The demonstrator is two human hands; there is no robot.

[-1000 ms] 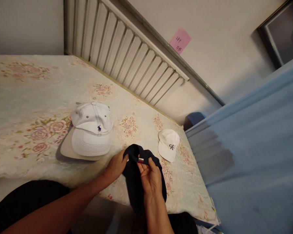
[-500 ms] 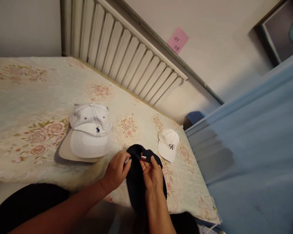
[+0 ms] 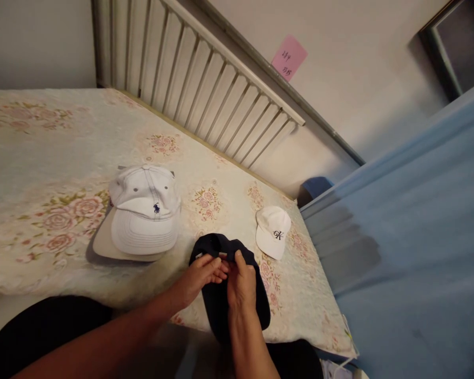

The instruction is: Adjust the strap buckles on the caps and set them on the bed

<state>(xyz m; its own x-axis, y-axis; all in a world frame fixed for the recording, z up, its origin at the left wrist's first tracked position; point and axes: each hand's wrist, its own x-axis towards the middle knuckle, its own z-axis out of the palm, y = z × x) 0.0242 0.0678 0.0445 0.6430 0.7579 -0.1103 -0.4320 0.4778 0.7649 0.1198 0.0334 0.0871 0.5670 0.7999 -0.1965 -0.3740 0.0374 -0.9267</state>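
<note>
Dark cap (image 3: pixel 221 300) at the bed's (image 3: pixel 43 158) near edge: both forearms reach forward, left hand (image 3: pixel 199 276) and right hand (image 3: pixel 240 284) pinching its back strap.

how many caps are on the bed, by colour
white caps: 2, a large one stacked on a beige brim, and a small one
dark navy cap: 1, held by the left hand and right hand
total: 3
</note>
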